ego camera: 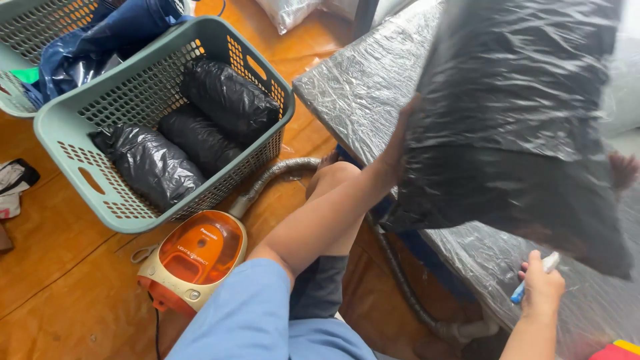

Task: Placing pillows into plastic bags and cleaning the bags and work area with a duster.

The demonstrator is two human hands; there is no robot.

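two hands are seen at work here: the left hand [399, 143], right of centre in the frame, is pressed against the edge of a big black bag wrapped in clear plastic [517, 127], which is held up in the upper right and is blurred; whether those fingers are closed on it cannot be told, as they are hidden behind the bag. the right hand [541, 288], low in the right of the frame, is closed around a small blue and white pen-like tool [530, 279], held just under the bag's lower edge. a long surface covered in plastic sheet [363, 87] is spread beneath the bag. in the upper left, three rolled black bundles [200, 130] are packed side by side in a green basket [63, 143]. an orange vacuum cleaner [193, 260] is set on the brown floor at lower left, its grey hose [267, 177] curving past the knee.
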